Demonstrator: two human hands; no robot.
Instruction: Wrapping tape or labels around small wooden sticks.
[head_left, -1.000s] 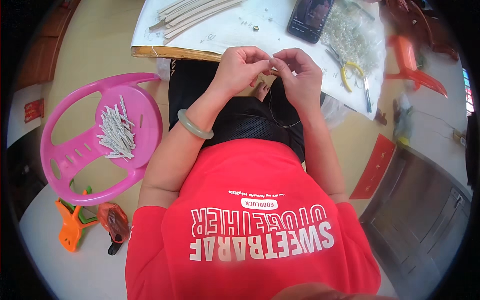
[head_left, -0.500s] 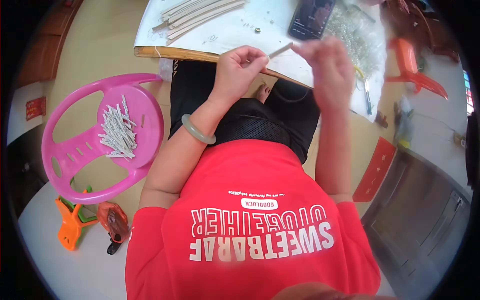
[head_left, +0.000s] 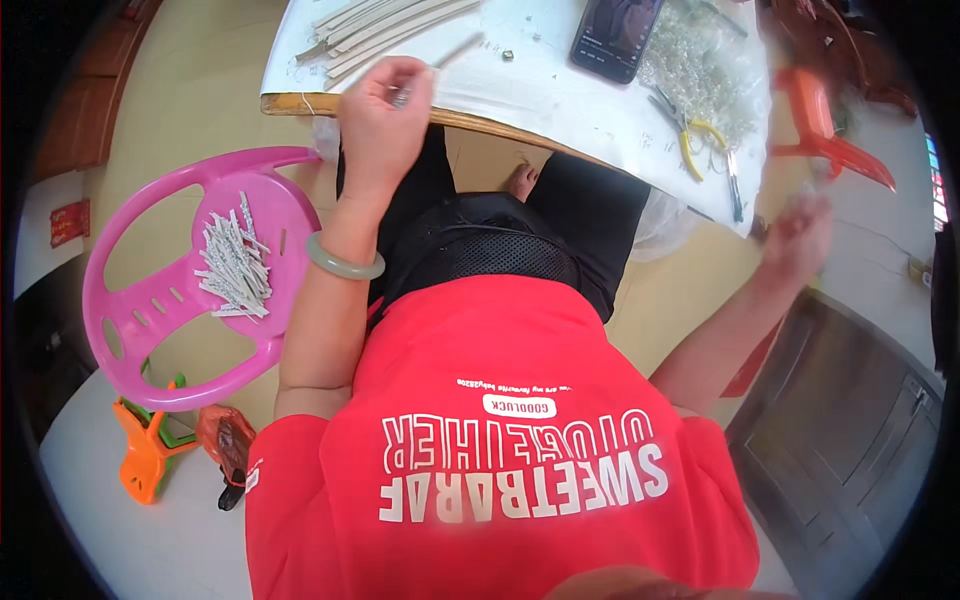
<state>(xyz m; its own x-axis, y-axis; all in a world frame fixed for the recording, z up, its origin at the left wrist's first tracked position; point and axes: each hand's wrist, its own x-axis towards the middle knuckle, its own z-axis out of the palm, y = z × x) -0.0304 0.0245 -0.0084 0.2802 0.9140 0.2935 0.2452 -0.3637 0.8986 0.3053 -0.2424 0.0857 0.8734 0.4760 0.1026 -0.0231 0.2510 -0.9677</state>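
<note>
In the head view, grips a slim pale strip in the left hand, with fingers curled in tight, and angles it up and rightward over the white-covered table. Shows a silvery glint among those fingers, too small to name. Wears a pale green bangle on that wrist.

Over on the far side, holds the right hand out wide, off beyond the table's corner, badly blurred; impossible to tell whether grasping or released.

Has a bundle of long pale strips lying just beyond the left hand, then, further right, a smartphone, yellow-handled pliers and a glittery clear heap. Down left, has short whitish strips piled on a pink plastic chair.
</note>
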